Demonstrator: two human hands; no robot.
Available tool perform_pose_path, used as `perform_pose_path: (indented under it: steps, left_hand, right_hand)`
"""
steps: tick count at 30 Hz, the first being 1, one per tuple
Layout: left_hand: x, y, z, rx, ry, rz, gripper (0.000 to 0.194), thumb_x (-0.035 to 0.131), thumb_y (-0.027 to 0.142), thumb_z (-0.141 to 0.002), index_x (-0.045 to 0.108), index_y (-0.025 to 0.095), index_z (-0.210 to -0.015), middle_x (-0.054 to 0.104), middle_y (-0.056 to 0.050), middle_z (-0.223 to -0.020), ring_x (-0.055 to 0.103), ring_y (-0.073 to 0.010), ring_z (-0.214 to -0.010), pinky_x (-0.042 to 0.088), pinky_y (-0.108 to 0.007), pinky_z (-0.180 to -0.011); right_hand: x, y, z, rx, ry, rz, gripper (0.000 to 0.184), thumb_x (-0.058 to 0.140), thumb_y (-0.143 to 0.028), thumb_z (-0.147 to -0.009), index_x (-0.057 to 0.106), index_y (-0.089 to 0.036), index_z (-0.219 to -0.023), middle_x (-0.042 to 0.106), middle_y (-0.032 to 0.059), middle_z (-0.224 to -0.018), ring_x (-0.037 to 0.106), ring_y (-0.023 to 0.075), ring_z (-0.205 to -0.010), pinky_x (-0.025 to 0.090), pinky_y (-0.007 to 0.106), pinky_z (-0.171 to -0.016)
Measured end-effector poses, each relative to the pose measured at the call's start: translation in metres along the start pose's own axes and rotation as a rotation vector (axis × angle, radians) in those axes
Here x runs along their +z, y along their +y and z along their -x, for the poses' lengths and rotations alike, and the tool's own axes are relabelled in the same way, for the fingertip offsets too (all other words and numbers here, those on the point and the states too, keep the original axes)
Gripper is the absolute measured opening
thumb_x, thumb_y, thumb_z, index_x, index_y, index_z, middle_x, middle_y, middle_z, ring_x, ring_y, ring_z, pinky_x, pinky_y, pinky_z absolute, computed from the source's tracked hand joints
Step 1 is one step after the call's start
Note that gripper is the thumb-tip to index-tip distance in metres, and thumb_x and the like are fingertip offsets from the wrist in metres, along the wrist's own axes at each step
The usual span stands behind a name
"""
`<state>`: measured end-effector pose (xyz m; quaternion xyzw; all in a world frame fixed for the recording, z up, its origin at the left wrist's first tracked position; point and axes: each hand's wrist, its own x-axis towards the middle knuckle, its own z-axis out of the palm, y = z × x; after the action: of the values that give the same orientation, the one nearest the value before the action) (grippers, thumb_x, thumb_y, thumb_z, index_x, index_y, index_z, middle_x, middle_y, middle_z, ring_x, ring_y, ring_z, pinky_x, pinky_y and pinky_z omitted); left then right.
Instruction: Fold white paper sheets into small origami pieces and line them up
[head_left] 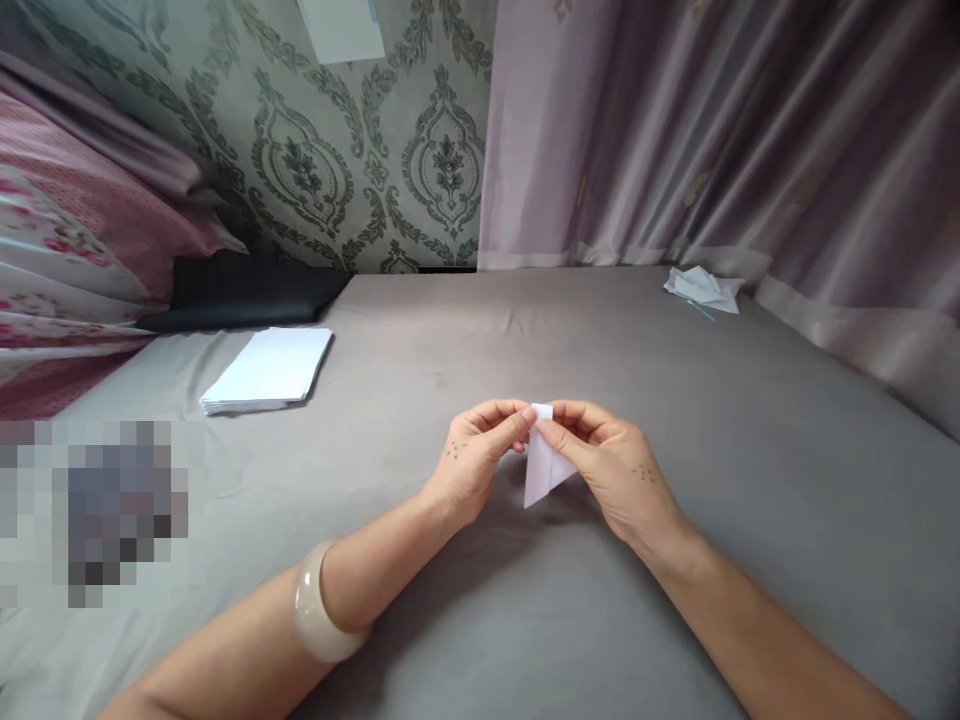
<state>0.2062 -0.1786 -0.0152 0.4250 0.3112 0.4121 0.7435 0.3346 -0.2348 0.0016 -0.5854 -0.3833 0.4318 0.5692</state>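
A small piece of folded white paper [546,468] is held up between both hands, near the middle of the view. Its lower end tapers to a slanted point, and a crease runs down it. My left hand [484,445] pinches its upper left edge between thumb and fingers. On the upper right side, my right hand [604,450] grips it the same way, the thumb lying across the front. The two thumbs nearly meet near the top. Some of the paper behind the right thumb and fingers is hidden. A pale bangle [322,605] circles my left forearm.
A stack of white paper [270,368] lies on the grey cloth surface [420,350] at left, with a black folded item [247,290] behind it. Folded white papers [703,288] sit at the far right by the purple curtain [637,130]. A blurred-out patch [112,510] covers the left edge.
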Motion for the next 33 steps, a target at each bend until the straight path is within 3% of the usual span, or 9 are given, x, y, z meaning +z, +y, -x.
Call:
perform_pose_path:
  steps: [8, 13, 20, 27, 33]
  left_hand:
    - [-0.001, 0.000, 0.001, -0.047, 0.054, -0.030, 0.013, 0.070, 0.024, -0.074, 0.064, 0.015, -0.068, 0.053, 0.002, -0.060, 0.047, -0.0077, -0.059, 0.038, -0.023, -0.063]
    - [-0.002, 0.000, 0.001, -0.040, 0.067, -0.049, 0.011, 0.070, 0.023, -0.072, 0.065, 0.015, -0.066, 0.053, 0.003, -0.058, 0.046, -0.0070, -0.057, 0.038, -0.022, -0.062]
    - [-0.004, 0.001, -0.001, -0.074, 0.050, -0.044, 0.013, 0.072, 0.025, -0.071, 0.067, 0.014, -0.067, 0.052, 0.002, -0.058, 0.045, -0.0076, -0.057, 0.037, -0.024, -0.062]
    - [-0.008, -0.003, -0.007, -0.152, 0.022, 0.091, 0.016, 0.075, 0.024, -0.068, 0.069, 0.010, -0.074, 0.059, -0.002, -0.068, 0.050, -0.0080, -0.063, 0.040, -0.023, -0.065]
    - [-0.010, -0.004, -0.011, -0.162, 0.066, 0.038, 0.017, 0.076, 0.024, -0.065, 0.066, 0.010, -0.068, 0.059, -0.003, -0.067, 0.053, -0.0100, -0.063, 0.042, -0.025, -0.066]
  right_hand:
    - [0.004, 0.002, 0.003, -0.114, 0.045, 0.149, 0.017, 0.070, -0.037, -0.077, 0.071, -0.020, -0.081, 0.071, 0.0020, -0.076, 0.064, 0.0145, -0.067, 0.050, 0.027, -0.063]
    - [0.006, 0.005, 0.007, -0.448, 0.106, 0.404, 0.007, 0.063, -0.023, -0.082, 0.070, -0.022, -0.080, 0.067, 0.0010, -0.078, 0.061, 0.0135, -0.070, 0.050, 0.027, -0.067]
    - [0.004, 0.012, 0.009, -0.825, 0.127, 0.858, 0.023, 0.049, -0.013, -0.090, 0.069, -0.021, -0.097, 0.067, 0.0051, -0.085, 0.059, 0.0176, -0.080, 0.050, 0.033, -0.075]
    - [0.006, 0.009, 0.016, -0.957, 0.080, 1.337, 0.032, 0.044, -0.007, -0.090, 0.063, -0.011, -0.116, 0.068, 0.0106, -0.093, 0.059, 0.0217, -0.084, 0.048, 0.033, -0.070]
    - [0.011, 0.016, 0.017, -0.954, 0.012, 1.553, 0.030, 0.046, -0.003, -0.085, 0.065, -0.007, -0.108, 0.068, 0.0138, -0.095, 0.060, 0.0242, -0.082, 0.047, 0.036, -0.067]
